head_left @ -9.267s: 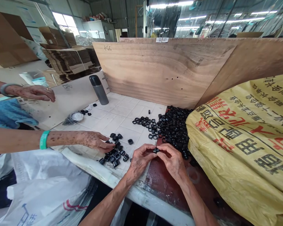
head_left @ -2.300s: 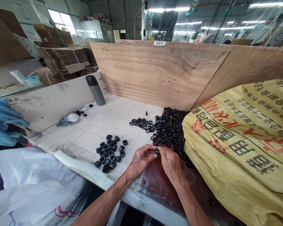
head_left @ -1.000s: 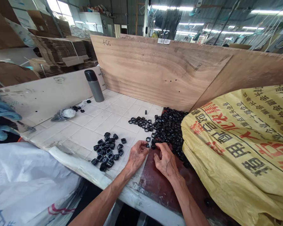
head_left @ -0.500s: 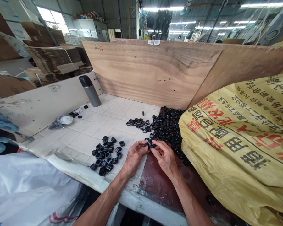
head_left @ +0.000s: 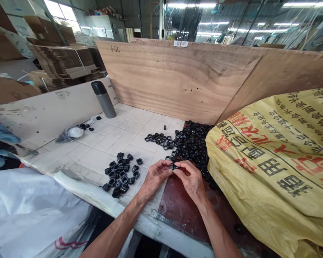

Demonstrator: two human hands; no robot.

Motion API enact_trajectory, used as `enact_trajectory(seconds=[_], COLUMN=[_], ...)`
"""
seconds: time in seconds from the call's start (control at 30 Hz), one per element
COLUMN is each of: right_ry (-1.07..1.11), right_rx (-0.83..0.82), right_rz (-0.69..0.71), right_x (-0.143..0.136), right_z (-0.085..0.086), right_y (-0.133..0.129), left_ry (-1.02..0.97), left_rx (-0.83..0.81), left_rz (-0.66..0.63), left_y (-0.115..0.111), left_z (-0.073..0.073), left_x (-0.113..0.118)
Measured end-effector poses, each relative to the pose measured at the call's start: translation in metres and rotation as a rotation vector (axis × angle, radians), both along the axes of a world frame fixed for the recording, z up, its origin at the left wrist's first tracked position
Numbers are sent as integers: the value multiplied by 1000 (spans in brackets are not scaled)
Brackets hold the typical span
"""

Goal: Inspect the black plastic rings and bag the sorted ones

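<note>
Between the fingertips of both hands is a small black plastic ring point(head_left: 172, 166), partly covered by the fingers. My left hand point(head_left: 155, 178) pinches it from the left, and my right hand point(head_left: 190, 178) pinches it from the right. Whether it is one part or two pressed together I cannot tell. Just beyond my fingers lies a large heap of black plastic rings point(head_left: 192, 141), with a looser scatter of rings point(head_left: 157, 139) to its left. A separate pile of thicker black pieces point(head_left: 121, 174) sits left of my left hand.
A yellow printed sack point(head_left: 258, 161) bulges over the table's right side. A grey flask point(head_left: 104, 102) stands at the back left, near a bag of dark bits point(head_left: 70, 134). Wooden boards point(head_left: 172, 79) wall the back. White sacking point(head_left: 34, 211) hangs at the front left.
My hands have drawn together, and the black parts at their fingertips now meet as one piece between them. The view has shifted slightly. The piles look the same.
</note>
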State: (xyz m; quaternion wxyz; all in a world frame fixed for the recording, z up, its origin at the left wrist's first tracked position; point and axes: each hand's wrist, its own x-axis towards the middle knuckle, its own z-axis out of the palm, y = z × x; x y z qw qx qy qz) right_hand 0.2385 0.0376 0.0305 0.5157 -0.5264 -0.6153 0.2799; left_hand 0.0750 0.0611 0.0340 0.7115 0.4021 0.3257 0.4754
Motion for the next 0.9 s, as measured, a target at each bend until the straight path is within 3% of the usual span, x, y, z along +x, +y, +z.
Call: enact_trajectory(seconds=[0.27,0.47,0.67,0.8,0.9], right_ry=[-72,-226,-360,-224,-214], right_rx=[13,53,70,37,79], right_rz=[-64,51,-49,-110,-14], right_x=[-1,5,3,-1,0], right_z=[-5,1,-1,3,6], right_y=[-2,-7,-6,-9,-9], left_ry=[5,14,12,3,6], left_rx=[27,38,55,38,44], left_rz=[-38,-14,-73,-82,-51], left_y=[0,0,-1,-2,-2], left_z=[-3,-2,-5,-6,-4], left_x=[1,2,3,4,3])
